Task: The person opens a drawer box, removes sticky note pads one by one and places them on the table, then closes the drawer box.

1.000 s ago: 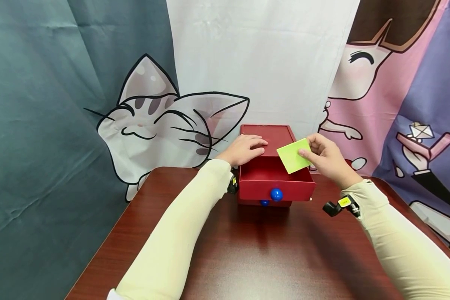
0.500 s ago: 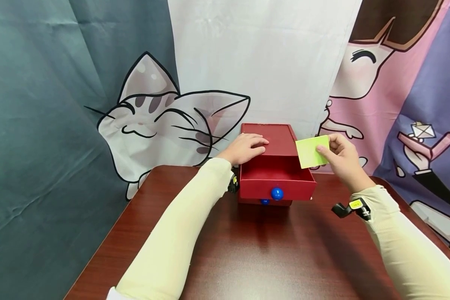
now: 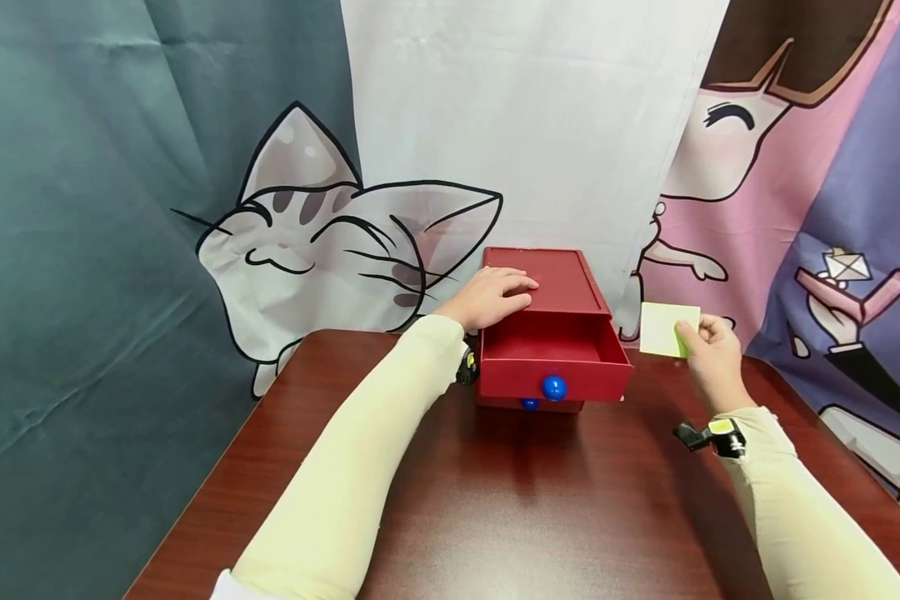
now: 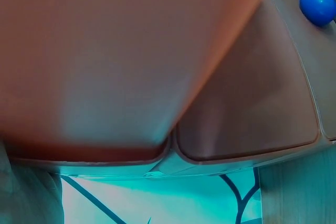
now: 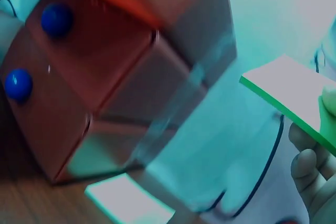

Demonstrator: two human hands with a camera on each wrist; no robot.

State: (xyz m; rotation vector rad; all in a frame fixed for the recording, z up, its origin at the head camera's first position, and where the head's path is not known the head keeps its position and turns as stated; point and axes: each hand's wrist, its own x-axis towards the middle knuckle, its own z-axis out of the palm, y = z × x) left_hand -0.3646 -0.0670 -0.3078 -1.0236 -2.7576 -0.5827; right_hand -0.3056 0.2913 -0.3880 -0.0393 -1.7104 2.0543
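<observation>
Close by, toward six o'clock, stretches a brown table (image 3: 495, 517). Farther on, a pulled-out red drawer (image 3: 513, 381) bears a blue knob (image 3: 553, 387); at its three o'clock, the right hand (image 3: 718, 362) pinches a yellow-green note pad (image 3: 657, 329). The left hand (image 3: 491, 297), fingers loosely extended, rests on the red box (image 3: 562, 279) at nine o'clock. Beyond, at twelve, hangs a printed curtain (image 3: 525, 125).

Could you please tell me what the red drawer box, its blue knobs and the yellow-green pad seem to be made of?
Red drawer box: perhaps coated board or leatherette, satin, from its flat panels and soft sheen.
Blue knobs: likely glossy plastic or lacquered wood; smooth, round, with bright highlights.
Yellow-green pad: probably stacked paper, seemingly matt: flat face, straight thick edge, no sharp highlights.
</observation>
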